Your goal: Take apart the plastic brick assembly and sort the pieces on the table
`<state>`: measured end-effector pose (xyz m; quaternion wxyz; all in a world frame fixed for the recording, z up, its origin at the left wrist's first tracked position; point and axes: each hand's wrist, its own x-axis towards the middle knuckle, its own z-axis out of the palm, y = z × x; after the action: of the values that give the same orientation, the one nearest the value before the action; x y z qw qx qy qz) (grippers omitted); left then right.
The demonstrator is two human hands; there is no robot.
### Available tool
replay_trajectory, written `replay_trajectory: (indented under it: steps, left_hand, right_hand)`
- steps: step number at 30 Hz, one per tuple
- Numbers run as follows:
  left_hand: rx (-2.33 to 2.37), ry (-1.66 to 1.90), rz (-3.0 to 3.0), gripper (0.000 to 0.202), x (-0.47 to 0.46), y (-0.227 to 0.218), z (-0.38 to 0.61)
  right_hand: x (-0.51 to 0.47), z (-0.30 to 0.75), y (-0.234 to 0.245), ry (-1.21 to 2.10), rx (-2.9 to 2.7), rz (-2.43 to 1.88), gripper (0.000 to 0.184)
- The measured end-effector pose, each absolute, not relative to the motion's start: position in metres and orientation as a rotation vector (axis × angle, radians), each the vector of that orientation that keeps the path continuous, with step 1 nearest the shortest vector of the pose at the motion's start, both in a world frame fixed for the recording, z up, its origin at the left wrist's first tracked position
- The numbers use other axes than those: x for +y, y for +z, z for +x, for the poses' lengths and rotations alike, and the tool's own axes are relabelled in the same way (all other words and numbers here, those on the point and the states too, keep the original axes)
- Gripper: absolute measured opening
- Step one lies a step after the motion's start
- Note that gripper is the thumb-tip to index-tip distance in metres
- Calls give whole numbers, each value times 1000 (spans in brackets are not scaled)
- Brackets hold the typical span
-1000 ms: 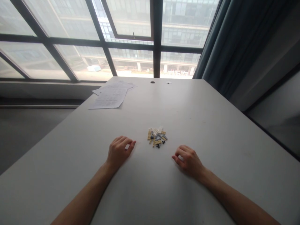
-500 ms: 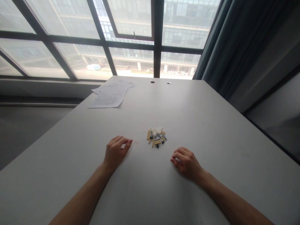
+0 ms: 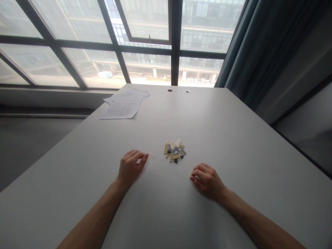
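1. Toy-brick pile (image 3: 175, 150): on white table (image 3: 166, 211), approx ctr of frame, a bit below mid-height. Lies b/w the two hands, higher in frame than R one; touches neither.
2. L hand (image 3: 132, 164): left of ctr, on table, near pile. Half-open; fingers loosely curled, small gap b/w thumb & index. Nothing seen in grip.
3. R hand (image 3: 206, 180): right of ctr, below & right of pile, near it. Also half-open, loosely curled, thumb tip close to index; nothing seen in grip.
4. Pile's look: small, flat, jumbled; mostly studded pcs in tan, white, grey, black. Tan plate (image 3: 166, 149) at left edge, smooth white pc (image 3: 178, 142) at top, black pc (image 3: 175, 160) at bottom edge. Exact count too small to tell.
5. Printed sheets (image 3: 120, 107): overlapping, upper left of table, well apart from pile.
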<state>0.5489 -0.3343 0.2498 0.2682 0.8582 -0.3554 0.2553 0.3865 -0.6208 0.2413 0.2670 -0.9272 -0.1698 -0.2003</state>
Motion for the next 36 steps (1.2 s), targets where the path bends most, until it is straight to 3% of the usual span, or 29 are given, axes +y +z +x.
replay_trajectory:
  steps: [17, 28, 36]
  left_hand:
    - [-993, 682, 2333, 29, -335, 249, 549]
    - [-1160, 612, 2446, 16, -338, 247, 548]
    - [-1412, 382, 2578, 45, -363, 251, 547]
  right_hand:
    - [-620, 386, 241, -528, -460, -2498, 17]
    - [-619, 387, 241, -509, -472, -2493, 17]
    - [-617, 389, 239, -526, -510, -2508, 17]
